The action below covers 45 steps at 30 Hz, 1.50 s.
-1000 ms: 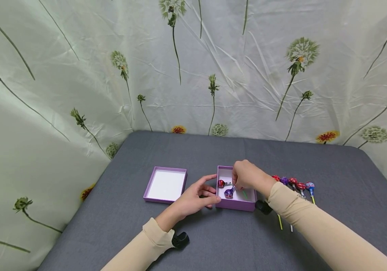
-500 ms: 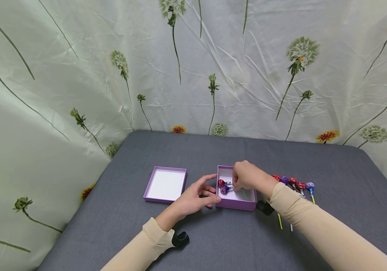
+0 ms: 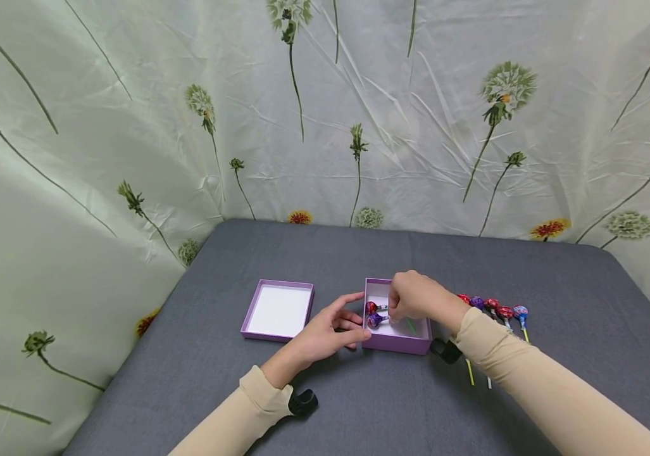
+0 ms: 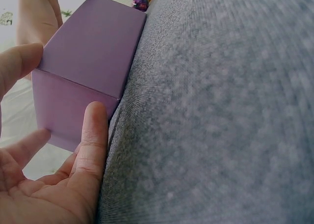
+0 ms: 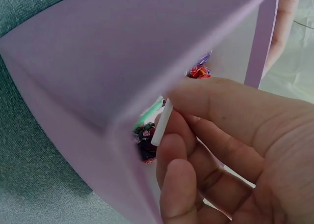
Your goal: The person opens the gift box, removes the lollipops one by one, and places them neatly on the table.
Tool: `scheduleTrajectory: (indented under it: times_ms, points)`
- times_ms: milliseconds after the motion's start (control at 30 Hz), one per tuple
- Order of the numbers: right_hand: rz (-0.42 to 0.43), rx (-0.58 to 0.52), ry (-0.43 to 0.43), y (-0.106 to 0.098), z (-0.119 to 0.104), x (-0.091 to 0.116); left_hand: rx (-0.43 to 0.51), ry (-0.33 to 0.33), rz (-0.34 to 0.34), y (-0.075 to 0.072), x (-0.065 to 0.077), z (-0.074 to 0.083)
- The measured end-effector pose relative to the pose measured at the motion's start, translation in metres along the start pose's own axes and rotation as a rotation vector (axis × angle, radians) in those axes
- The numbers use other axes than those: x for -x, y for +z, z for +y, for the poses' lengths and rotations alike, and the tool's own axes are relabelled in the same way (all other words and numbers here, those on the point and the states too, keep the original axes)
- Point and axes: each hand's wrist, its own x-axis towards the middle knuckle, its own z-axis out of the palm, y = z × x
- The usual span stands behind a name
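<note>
An open purple box (image 3: 395, 343) with a white inside stands on the grey table. My left hand (image 3: 330, 328) lies at its left side, fingers spread and touching the wall; in the left wrist view the thumb is on the upper edge. Inside the box, my right hand (image 3: 420, 295) pinches a purple-wrapped lollipop (image 3: 375, 320), whose white stick (image 5: 163, 123) shows between thumb and fingers in the right wrist view. Beside its head lies a red lollipop (image 3: 371, 307). A green stick (image 3: 411, 325) shows near the right hand, which hides part of the box.
Left of the box, the shallow purple lid (image 3: 279, 310) lies with its white inside up. Several lollipops (image 3: 505, 313) lie in a row to the right, partly under the right forearm. A flower-print curtain (image 3: 325, 114) hangs behind the table.
The purple lollipop has slid left in the box, its head now close to the left wall just below the red one. The right hand has shifted slightly left; the left hand stays put.
</note>
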Motion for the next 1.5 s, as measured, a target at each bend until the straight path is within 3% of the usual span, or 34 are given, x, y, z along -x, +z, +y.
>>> scheduleTrajectory:
  times_ms: [267, 767, 1500]
  points:
    - [-0.001, -0.005, -0.034, -0.006, 0.002, 0.004, -0.003, -0.004, -0.004, -0.001, 0.000, 0.000]
    - [-0.030, -0.127, -0.101, -0.017, 0.009, 0.017, 0.000, 0.000, 0.000, 0.000, 0.000, 0.000]
    - [0.024, -0.335, -0.086, -0.015, 0.033, 0.041, -0.001, 0.000, -0.001, 0.000, -0.001, -0.002]
